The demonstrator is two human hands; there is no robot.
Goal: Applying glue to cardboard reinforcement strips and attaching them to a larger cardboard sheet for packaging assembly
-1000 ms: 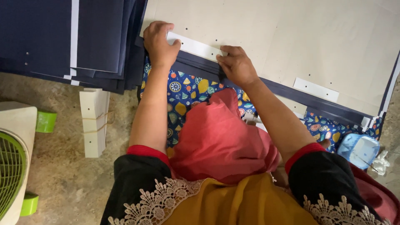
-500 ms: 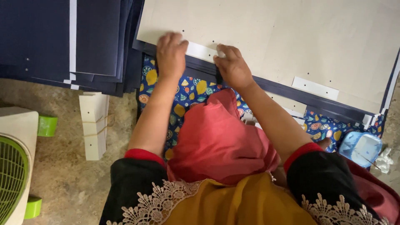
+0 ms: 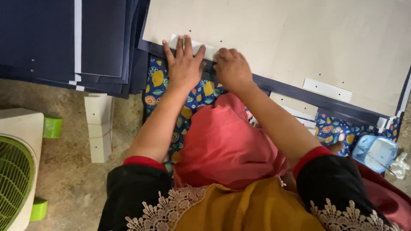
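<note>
The left hand (image 3: 185,64) covers part of the white strip (image 3: 201,48); the fan (image 3: 17,171) is cut off at the left edge.

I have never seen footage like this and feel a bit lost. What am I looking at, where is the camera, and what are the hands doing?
There is no machine here: a person works with two bare hands, and the one camera sits on their head, looking straight down. The left hand lies flat, fingers spread, on a small white paper strip at the edge of a large beige cardboard sheet. The right hand is curled, pressing that same edge beside it. A similar white strip sits further along the sheet. To the left lie stacked dark blue sheets. Beneath is a blue fruit-patterned cloth; a pile of white strips and a green-grilled fan rest on the floor.
</note>
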